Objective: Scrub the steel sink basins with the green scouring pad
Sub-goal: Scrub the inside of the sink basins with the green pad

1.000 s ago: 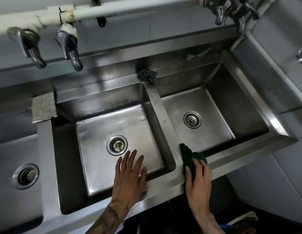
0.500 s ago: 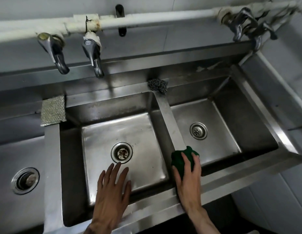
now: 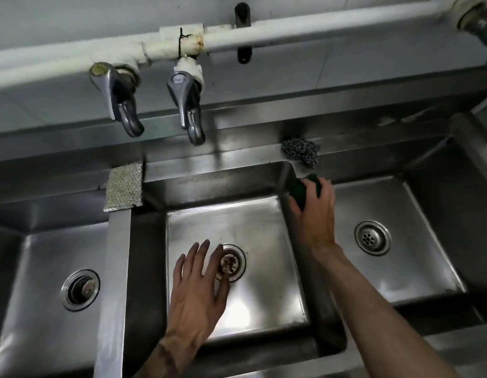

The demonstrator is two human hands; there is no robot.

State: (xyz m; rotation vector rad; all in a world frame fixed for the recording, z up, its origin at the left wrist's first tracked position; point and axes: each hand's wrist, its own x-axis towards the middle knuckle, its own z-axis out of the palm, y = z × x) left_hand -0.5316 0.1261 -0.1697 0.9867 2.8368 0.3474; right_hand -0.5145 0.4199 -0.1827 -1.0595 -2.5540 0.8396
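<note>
**Scrub in progress on divider, far end, between centre and right basins**

Right hand (image 3: pixel 316 211) is cupped over the green scouring pad (image 3: pixel 299 190), fingers curled round it, pressing it onto the far end of the divider (image 3: pixel 309 268) btwn centre basin (image 3: pixel 237 214) and right basin (image 3: pixel 417 214). Pad sits just near of the steel wool ball (image 3: pixel 301 154) on the back ledge; can't tell if they touch. Judgement: palm-over grip is for downward pressure along the narrow rail; arm reaches across the near rim for that reason.

Left hand (image 3: pixel 198 290) is flat, fingers spread, empty, over the centre basin floor with fingertips at the drain (image 3: pixel 231 263). Likely a brace for the forward lean, though contact w/ the steel is not confirmable.

Textured cloth (image 3: pixel 125 186) lies draped over the far end of the left divider, out of the work area. Two taps (image 3: pixel 155 105) hang above the centre basin's far-left; no water seen running.

Obscured / unclear:
- Most of pad hidden under the hand; only dark green edges show.
- Centre drain partly covered by fingers.
- Left basin (image 3: pixel 59 282) cut off at frame edge; right-hand tap group cropped at top corner.
- Soap or residue on steel: can't tell, glare too strong.
</note>
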